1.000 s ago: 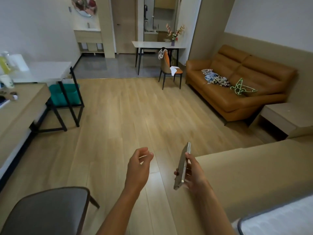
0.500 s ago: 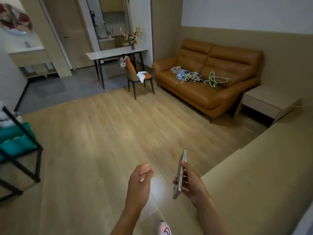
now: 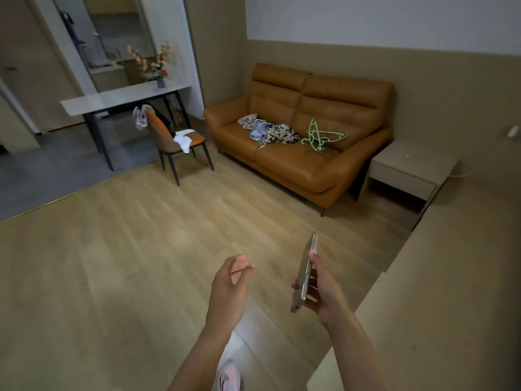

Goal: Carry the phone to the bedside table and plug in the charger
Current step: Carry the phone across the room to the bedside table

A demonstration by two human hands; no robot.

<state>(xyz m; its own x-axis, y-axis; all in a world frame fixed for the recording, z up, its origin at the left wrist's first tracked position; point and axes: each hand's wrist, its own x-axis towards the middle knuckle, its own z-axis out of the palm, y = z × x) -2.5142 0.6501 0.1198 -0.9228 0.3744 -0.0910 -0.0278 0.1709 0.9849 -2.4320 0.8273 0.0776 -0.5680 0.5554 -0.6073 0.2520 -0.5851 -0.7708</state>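
Observation:
My right hand (image 3: 321, 292) grips a slim pale phone (image 3: 304, 273), held edge-on and nearly upright over the wooden floor. To its left my left hand (image 3: 229, 289) hangs loosely curled and holds nothing. The beige bedside table (image 3: 406, 170) stands at the far right, between the sofa and the bed frame, well ahead of both hands. A thin white cable (image 3: 462, 174) shows at the table's right edge, and a white plug-like thing (image 3: 510, 132) sits on the wall above it.
An orange leather sofa (image 3: 307, 165) with clothes and a green hanger stands ahead. A beige bed frame (image 3: 439, 277) runs along the right. A chair (image 3: 174, 139) and a dark-legged table (image 3: 118, 97) with flowers stand at the left back. Wooden floor lies in between.
The view has swung right and moved forward: the bedside table and sofa are now nearer the centre. Both hands keep the same pose, with the phone still in the right hand.

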